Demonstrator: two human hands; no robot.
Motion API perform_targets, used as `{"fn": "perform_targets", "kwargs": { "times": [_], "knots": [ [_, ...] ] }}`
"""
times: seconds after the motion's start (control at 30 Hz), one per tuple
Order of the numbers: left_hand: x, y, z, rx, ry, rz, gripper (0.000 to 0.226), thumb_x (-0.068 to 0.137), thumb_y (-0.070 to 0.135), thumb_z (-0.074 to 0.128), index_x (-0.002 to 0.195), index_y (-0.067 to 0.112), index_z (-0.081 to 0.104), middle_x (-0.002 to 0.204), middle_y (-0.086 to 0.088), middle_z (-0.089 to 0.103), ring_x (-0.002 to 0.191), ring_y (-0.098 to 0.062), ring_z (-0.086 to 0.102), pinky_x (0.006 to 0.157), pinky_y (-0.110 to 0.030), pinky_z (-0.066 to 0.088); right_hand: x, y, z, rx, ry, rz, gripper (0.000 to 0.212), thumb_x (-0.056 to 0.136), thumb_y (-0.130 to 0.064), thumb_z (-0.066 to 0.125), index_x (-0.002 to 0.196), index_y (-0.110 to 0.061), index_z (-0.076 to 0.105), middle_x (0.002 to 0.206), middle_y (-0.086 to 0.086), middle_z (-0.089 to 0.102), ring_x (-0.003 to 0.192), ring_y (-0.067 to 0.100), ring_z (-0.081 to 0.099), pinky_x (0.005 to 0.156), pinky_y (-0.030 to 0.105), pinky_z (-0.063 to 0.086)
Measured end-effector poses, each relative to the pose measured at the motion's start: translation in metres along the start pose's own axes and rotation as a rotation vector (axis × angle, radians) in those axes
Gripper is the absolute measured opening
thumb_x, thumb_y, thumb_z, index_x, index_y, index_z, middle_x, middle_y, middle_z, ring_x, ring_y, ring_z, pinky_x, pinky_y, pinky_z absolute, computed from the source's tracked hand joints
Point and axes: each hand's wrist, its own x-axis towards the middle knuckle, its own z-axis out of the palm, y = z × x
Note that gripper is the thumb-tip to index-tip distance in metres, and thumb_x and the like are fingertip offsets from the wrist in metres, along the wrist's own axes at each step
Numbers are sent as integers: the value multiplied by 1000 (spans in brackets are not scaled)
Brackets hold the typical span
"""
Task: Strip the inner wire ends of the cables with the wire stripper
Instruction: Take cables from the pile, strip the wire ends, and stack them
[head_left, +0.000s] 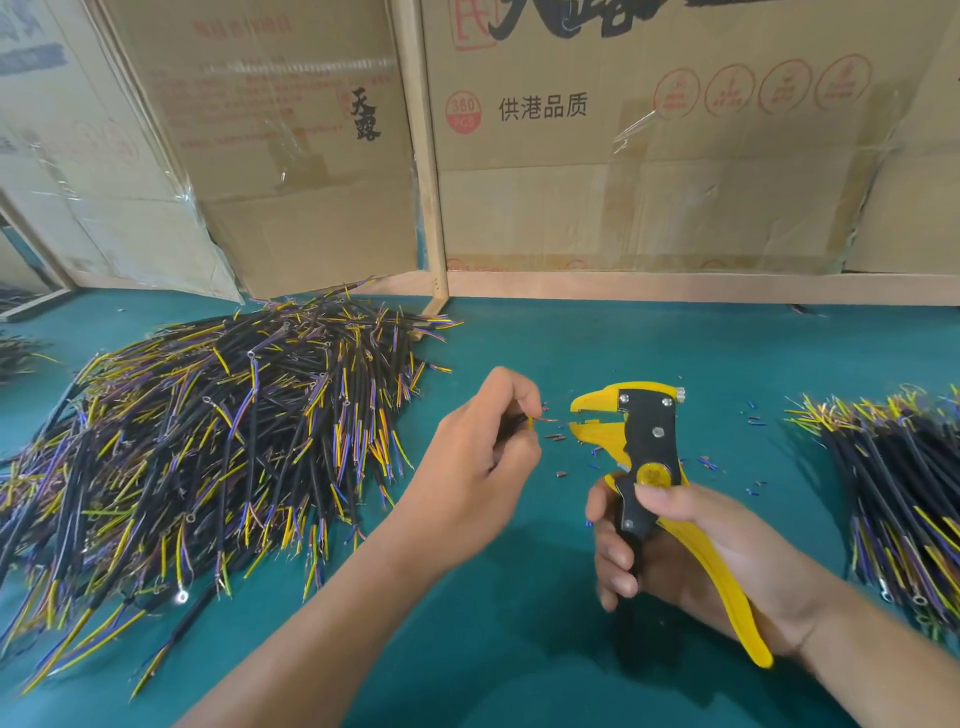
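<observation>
My right hand (691, 551) grips the handles of a yellow and black wire stripper (644, 441), held upright with its jaws pointing left and slightly apart. My left hand (478, 462) pinches a short black cable whose body is mostly hidden in my fingers; its thin inner wire end (543, 419) sticks out to the right, bare copper showing, just left of the jaws. A large heap of black cables with yellow, blue and purple inner wires (208, 441) lies to the left on the green table (545, 343).
A smaller pile of similar cables (904, 499) lies at the right edge. Small bits of cut insulation (561, 439) are scattered on the table around the stripper. Cardboard boxes (649, 156) and a wooden post (426, 182) stand along the back.
</observation>
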Motion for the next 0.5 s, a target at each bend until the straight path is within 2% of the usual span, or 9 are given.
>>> {"fn": "perform_targets", "kwargs": {
  "times": [0.13,0.37,0.5],
  "knots": [
    [0,2,1,6,-11,22,21,90,6,44,94,26,43,71,-6,41,60,-19,30,52,-21,29,0,-1,2,-19,3,-5,41,83,-31,72,106,2,64,77,18,49,67,32,50,73,49,50],
    [-2,4,2,7,-16,43,19,90,7,45,95,25,42,69,-2,42,57,-12,30,52,-17,29,-3,-3,5,-50,-20,5,44,81,-33,77,104,2,65,76,18,51,66,31,51,71,47,50],
    [-2,5,2,-11,-27,35,17,90,10,45,96,26,42,70,-7,44,59,-18,33,52,-20,30,-3,-1,5,-62,-24,-1,44,82,-33,76,106,2,64,77,19,51,66,32,51,71,47,50]
  ]
}}
